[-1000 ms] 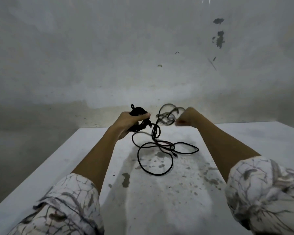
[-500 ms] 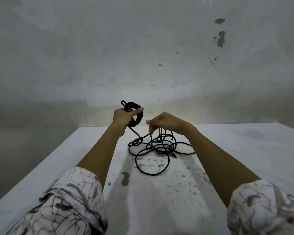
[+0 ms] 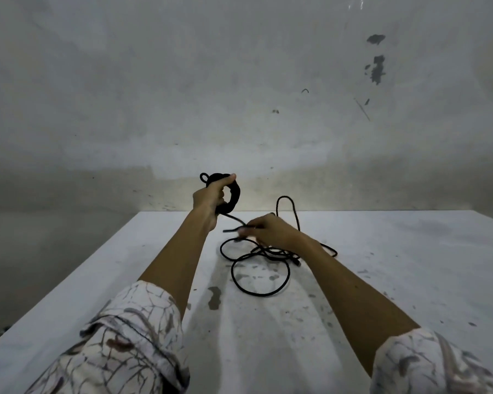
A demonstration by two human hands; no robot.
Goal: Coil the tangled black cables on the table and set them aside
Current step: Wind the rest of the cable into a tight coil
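Observation:
My left hand [image 3: 209, 199] is raised above the far side of the table and grips a small coiled bundle of black cable [image 3: 234, 194], thumb over its top. A strand runs down from the bundle to my right hand [image 3: 268, 230], which pinches the cable low over the table. The loose black cable [image 3: 261, 275] lies in tangled loops on the table under and in front of my right hand, with one loop [image 3: 286, 207] standing up behind it.
The white table [image 3: 410, 265] is stained with grey paint marks [image 3: 214, 297]. A stained grey wall [image 3: 239, 95] stands right behind its far edge. The table's left edge runs diagonally past my left sleeve [image 3: 120, 345].
My right hand dropped from beside the coil to the table and moved toward the loose loops, pinching the strand. The left hand lifted the coil slightly. The loops spread out.

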